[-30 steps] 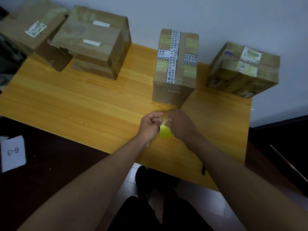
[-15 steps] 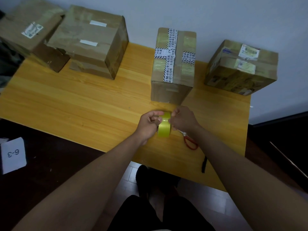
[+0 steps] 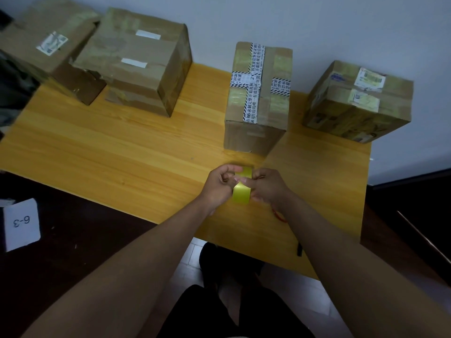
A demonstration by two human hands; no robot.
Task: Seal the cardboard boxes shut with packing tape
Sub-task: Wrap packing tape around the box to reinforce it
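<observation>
Fingers of both hands — left hand [image 3: 218, 185], right hand [image 3: 268, 187] — curl round the yellow tape roll [image 3: 242, 189] before four closed boxes [image 3: 258, 93].

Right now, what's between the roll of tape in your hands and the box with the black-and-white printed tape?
Only bare wooden table. In the head view, nothing lies between the tape roll and the box with printed tape.

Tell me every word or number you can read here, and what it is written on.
"6-3", seen upside down: white card on the dark surface at lower left.
Printed Chinese characters on the black-and-white tape across the middle box: too small to read surely.
Shipping labels on the right box: too blurred.
Sticker on the far left box: too blurred.
</observation>
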